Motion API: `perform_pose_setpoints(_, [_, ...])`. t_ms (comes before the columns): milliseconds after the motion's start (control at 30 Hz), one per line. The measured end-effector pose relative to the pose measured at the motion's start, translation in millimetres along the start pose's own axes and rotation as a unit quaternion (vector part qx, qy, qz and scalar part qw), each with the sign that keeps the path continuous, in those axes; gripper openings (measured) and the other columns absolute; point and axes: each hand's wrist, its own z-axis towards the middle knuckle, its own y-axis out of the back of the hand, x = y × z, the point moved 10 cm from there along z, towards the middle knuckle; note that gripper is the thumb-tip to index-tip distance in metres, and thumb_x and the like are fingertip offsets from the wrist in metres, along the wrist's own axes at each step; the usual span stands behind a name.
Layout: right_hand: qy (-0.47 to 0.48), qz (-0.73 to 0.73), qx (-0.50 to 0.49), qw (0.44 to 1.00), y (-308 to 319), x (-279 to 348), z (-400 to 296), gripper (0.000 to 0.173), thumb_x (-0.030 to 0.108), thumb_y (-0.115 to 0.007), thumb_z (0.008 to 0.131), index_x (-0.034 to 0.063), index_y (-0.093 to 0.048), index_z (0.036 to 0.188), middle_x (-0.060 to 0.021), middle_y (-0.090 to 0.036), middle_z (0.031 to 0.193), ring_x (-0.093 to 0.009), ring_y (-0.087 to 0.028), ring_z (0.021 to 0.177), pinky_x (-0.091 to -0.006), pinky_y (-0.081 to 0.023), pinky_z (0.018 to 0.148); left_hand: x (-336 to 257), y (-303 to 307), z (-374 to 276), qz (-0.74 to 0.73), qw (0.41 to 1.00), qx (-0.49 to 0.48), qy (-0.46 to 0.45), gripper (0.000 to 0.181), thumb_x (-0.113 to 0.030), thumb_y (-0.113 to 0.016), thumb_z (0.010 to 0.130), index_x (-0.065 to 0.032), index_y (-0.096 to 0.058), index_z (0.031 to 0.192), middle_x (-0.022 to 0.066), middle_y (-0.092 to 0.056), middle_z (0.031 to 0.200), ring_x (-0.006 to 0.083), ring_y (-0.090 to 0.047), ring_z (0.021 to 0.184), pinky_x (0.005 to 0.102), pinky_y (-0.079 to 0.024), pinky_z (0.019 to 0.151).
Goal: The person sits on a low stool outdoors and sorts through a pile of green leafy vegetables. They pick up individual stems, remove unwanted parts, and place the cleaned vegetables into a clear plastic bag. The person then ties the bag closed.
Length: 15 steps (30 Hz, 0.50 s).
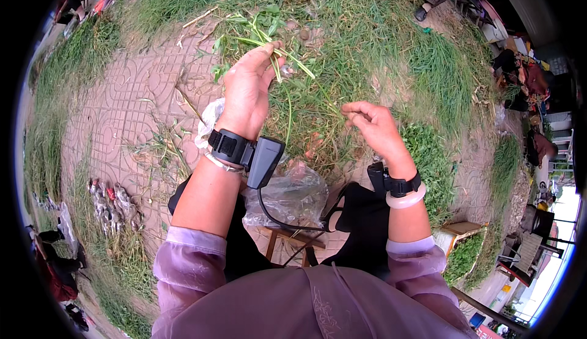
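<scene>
My left hand [250,75] grips a small bunch of leafy green stems [296,63]. Their leaves [268,20] point away from me and the pale stem ends lean right. To the lower right, my right hand [369,121] has thumb and fingertips together on a thin green strand [331,100]. Loose cut grass [312,119] covers the ground beneath both hands. A crumpled clear plastic bag [286,192] lies close to my knees. Each wrist wears a black strapped device, the left one [266,160] with a cable running from it.
Under the bag is a wooden stool [298,238]. Leafy greens lie piled [426,164] on the right, near a box of greens [465,254]. Grass heaps [438,73] surround the brick paving [133,87]. A white bag [211,119] sits beside my left forearm. Other people are around the edges.
</scene>
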Motion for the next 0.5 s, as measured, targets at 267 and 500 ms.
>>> perform_pose_setpoints(267, [-0.068, 0.014, 0.034, 0.997, -8, 3, -5, 0.027, 0.011, -0.07, 0.084, -0.0017, -0.067, 0.107, -0.0058, -0.069, 0.089, -0.01, -0.061, 0.066, -0.0249, -0.048, 0.062, -3, 5, 3, -0.022, 1.0, -0.004, -0.007, 0.021, -0.008, -0.053, 0.095, 0.0055, -0.06, 0.111, 0.0144, -0.061, 0.118, 0.0206, -0.058, 0.108, 0.0319, -0.048, 0.098])
perform_pose_setpoints(500, [-0.089, 0.037, 0.022, 0.995, -4, -3, -5, 0.022, 0.014, -0.071, 0.084, -0.0024, -0.068, 0.1, -0.0031, -0.067, 0.08, -0.01, -0.059, 0.061, -0.0237, -0.047, 0.056, -9, 10, 6, -0.031, 0.999, -0.002, -0.015, 0.021, -0.008, -0.055, 0.094, 0.0051, -0.059, 0.11, 0.0147, -0.061, 0.119, 0.0212, -0.058, 0.11, 0.0322, -0.047, 0.1])
